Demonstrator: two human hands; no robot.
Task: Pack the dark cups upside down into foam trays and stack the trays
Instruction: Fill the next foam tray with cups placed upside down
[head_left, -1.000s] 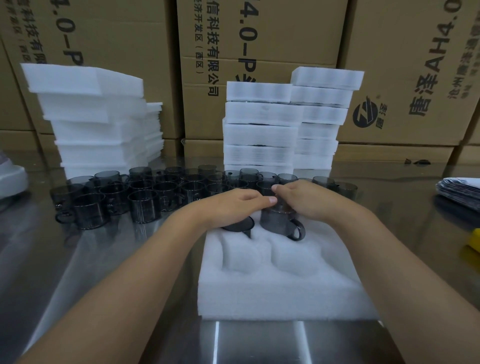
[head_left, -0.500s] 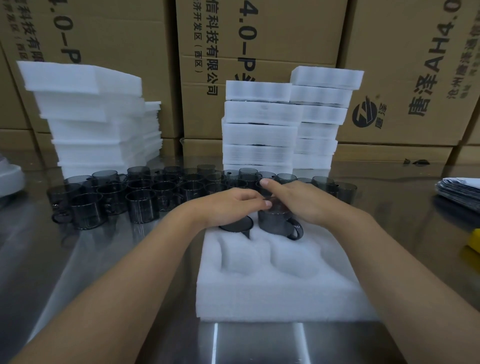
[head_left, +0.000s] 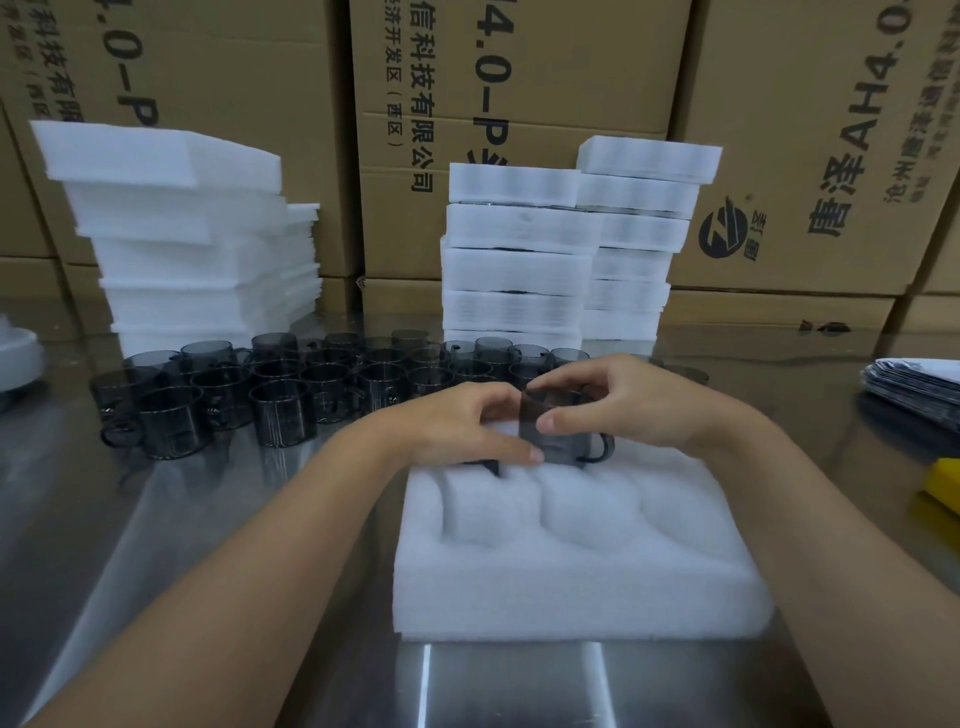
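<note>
A white foam tray (head_left: 571, 587) with round pockets lies in front of me on the steel table. At its far edge my left hand (head_left: 462, 426) and my right hand (head_left: 623, 400) meet around a dark smoky cup (head_left: 563, 431), its handle pointing right. My right thumb and fingers pinch the cup's top. My left hand presses against its left side and covers another dark cup under the palm; I cannot tell how that one sits. Several loose dark cups (head_left: 280, 395) stand in rows behind my hands.
Two stacks of foam trays (head_left: 519, 260) rise at the back centre, and a wider foam pile (head_left: 176, 239) stands at back left. Cardboard boxes (head_left: 519, 78) wall the rear. A stack of flat packets (head_left: 914, 379) and a yellow object (head_left: 943, 483) lie at right.
My right hand's fingers have lifted and now pinch the cup's top. The view has dipped slightly; both hands stay at the tray's far edge.
</note>
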